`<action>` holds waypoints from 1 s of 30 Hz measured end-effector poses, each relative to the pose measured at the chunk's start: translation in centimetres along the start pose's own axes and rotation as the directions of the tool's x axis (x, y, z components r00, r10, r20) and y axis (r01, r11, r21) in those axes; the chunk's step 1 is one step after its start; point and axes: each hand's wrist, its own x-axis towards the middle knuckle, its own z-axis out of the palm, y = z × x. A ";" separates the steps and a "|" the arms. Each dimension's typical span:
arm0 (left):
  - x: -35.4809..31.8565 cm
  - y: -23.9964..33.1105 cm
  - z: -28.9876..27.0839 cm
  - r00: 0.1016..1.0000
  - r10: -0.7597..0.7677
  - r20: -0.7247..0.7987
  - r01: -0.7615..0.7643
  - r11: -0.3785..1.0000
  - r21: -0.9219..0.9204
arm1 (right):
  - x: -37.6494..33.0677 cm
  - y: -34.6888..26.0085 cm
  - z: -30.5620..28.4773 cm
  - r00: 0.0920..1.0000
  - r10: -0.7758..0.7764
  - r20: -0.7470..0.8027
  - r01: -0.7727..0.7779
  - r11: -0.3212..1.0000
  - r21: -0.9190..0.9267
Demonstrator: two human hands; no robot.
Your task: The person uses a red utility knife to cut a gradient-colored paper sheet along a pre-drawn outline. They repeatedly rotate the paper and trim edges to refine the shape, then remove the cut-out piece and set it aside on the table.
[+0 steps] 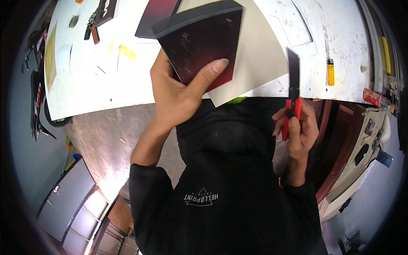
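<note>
My left hand (180, 100) grips a dark box (204, 42) that fades from black to deep red, thumb across its face and the other fingers behind it. The box is tilted above the near part of the white table (89, 95). In my right hand (304, 129) is a red and black utility knife (294, 80), its long dark blade pointing up and away from me, apart from the box. Beneath the box lies a beige board (261, 55), one corner reaching over the table's front edge. Another black-to-red piece (154, 19) sits behind the box, partly hidden.
A yellow lighter (330, 73) lies on the table at the right. Leather key fobs (94, 34) and a small grey roll (73, 21) lie at the far left. A shelf with tools (361, 155) stands beyond my right arm, and a grey cabinet (68, 197) at the lower left.
</note>
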 end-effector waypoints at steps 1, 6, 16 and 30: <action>0.2 -0.1 0.0 0.998 -0.057 -0.005 0.056 0.996 -0.069 | -0.3 -0.2 -0.1 0.999 -0.021 0.037 0.023 0.998 -0.055; 0.2 -1.0 0.6 0.981 -0.193 -0.011 0.173 0.901 -0.397 | 0.0 -2.8 0.9 0.990 0.003 0.139 0.049 0.927 -0.372; 0.3 -0.3 1.2 0.969 -0.248 -0.002 0.218 0.855 -0.470 | 1.6 -3.6 2.5 0.952 -0.172 0.252 0.278 0.828 -0.486; 0.6 -0.7 1.1 0.984 -0.180 0.001 0.173 0.943 -0.284 | 2.3 -4.1 2.1 0.952 -0.153 0.267 0.281 0.785 -0.553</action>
